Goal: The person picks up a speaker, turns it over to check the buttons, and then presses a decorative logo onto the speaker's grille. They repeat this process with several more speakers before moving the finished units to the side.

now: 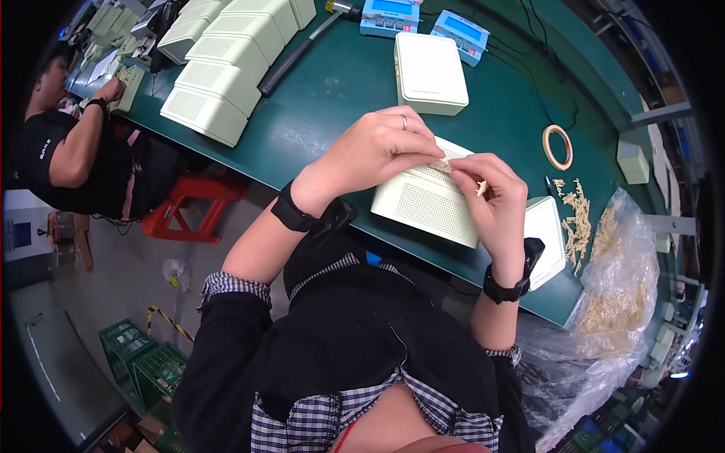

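A cream plastic casing (423, 202) with a grid of small holes lies near the table's front edge, under my two hands. My left hand (377, 147), with a ring on one finger, reaches in from the left. Its thumb and fingertips are pinched together at the casing's far part; what they hold is too small to make out. On the right, my right hand (495, 192) is curled with its fingertips at the same spot. A small beige plastic piece (482, 188) shows between its curled fingers. The fingertips of both hands nearly meet.
Loose beige pieces (578, 226) lie right, beside a clear bag (619, 283) of more. A pale flat cover (547, 235), tape roll (546, 142) and cream box (432, 68) are nearby. Left stand stacked casings (208, 113), a hammer (291, 64) and a co-worker (72, 151).
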